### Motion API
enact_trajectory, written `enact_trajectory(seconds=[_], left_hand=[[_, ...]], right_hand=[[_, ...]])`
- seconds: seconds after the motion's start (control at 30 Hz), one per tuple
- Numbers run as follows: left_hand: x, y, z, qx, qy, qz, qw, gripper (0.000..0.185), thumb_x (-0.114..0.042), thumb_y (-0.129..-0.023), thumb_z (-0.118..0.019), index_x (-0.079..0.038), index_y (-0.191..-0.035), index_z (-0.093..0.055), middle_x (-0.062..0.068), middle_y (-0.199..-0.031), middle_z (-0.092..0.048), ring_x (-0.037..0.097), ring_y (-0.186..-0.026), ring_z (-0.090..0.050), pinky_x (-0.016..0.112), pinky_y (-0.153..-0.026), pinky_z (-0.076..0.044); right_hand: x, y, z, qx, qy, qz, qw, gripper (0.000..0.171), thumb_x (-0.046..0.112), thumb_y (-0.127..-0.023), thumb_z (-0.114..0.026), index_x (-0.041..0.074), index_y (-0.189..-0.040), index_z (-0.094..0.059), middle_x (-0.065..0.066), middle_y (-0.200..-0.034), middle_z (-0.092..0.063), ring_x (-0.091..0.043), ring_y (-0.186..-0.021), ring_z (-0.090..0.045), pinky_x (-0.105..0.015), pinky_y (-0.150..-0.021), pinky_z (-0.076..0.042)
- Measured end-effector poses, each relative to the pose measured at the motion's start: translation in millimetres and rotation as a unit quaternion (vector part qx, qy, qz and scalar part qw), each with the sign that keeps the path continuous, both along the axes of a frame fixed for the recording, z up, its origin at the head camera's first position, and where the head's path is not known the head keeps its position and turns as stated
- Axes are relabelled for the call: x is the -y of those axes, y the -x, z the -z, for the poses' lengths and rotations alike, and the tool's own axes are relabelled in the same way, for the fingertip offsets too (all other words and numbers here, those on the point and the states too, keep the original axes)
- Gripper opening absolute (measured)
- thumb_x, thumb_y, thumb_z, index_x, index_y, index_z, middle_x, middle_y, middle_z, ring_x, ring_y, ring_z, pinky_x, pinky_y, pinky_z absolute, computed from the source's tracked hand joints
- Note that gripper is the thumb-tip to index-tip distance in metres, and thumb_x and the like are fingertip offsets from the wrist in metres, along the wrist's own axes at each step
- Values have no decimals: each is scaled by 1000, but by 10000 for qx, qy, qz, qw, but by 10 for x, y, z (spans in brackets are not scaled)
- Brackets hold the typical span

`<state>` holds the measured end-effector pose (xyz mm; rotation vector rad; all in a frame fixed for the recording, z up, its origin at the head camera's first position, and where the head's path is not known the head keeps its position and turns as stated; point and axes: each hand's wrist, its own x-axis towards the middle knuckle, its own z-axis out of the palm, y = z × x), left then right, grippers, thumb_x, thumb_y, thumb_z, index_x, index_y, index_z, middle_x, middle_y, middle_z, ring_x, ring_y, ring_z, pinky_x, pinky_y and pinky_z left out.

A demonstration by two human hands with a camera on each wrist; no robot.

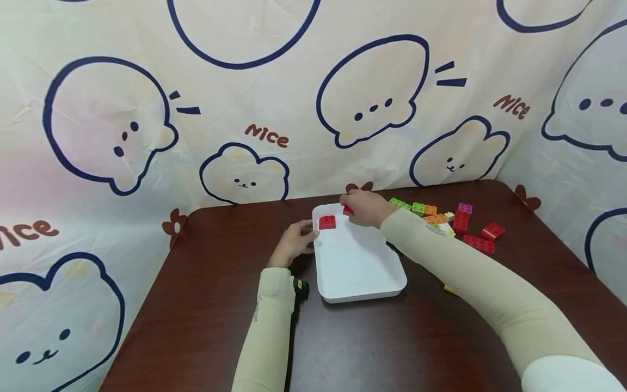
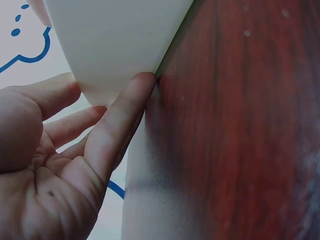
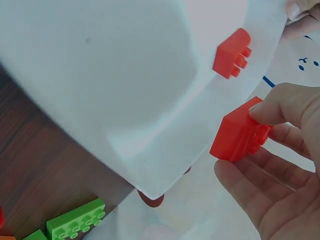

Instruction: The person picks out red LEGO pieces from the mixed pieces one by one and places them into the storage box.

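A white tray (image 1: 360,261) lies on the dark wooden table. At its far left side my left hand (image 1: 292,242) holds the edge, thumb near the rim; in the left wrist view its fingers (image 2: 127,107) touch the tray's outer wall. One red toy block (image 1: 327,222) with studs sits inside the tray's far left corner. Over the far rim, my right hand (image 1: 364,207) pinches a second red toy block (image 3: 240,131) between thumb and fingers. This block has a slanted face and studs, and hangs apart from the first one.
Right of the tray lie several loose blocks: green (image 1: 400,203), orange (image 1: 435,219), purple (image 1: 465,208) and red (image 1: 479,244). A yellow piece (image 1: 450,289) is partly hidden by the right forearm. A patterned cloth (image 1: 303,109) hangs behind the table.
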<state>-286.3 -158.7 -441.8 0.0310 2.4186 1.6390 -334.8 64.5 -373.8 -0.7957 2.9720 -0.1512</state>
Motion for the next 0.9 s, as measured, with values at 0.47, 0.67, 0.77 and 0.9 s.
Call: enact_trajectory(seconds=[0.47, 0.67, 0.77, 0.9], left_hand=[[-27, 14, 2, -111, 31, 17, 9999, 56, -16, -101, -65, -5, -152, -45, 19, -136, -57, 35, -112, -65, 43, -82, -61], [-23, 19, -9, -53, 69, 18, 10000, 56, -16, -101, -65, -5, -152, -44, 20, -136, -57, 35, -112, -65, 43, -83, -61], [-18, 10, -8, -39, 47, 7, 10000, 55, -16, -101, -65, -6, -152, -45, 19, -135, -57, 35, -112, -65, 43, -83, -61], [-12, 1, 5, -40, 23, -16, 10000, 55, -16, -101, -65, -6, -151, -46, 19, -134, -57, 34, -111, -65, 43, -82, -61]], right_hand=[[88, 107, 160, 114, -310, -3, 9995, 50, 16, -91, -78, 7, -137, -62, -15, -132, -62, -29, -115, -62, -44, -102, -52], [108, 139, 211, 261, -346, 25, 9991, 49, 17, -93, -76, 11, -139, -62, -13, -133, -63, -29, -119, -61, -46, -103, -50], [121, 150, 243, 253, -366, -22, 9990, 44, 17, -94, -75, 10, -136, -64, -13, -130, -65, -28, -117, -62, -45, -104, -50], [133, 159, 287, 179, -439, -114, 9988, 39, 18, -95, -74, 9, -132, -66, -12, -123, -68, -26, -111, -65, -42, -103, -51]])
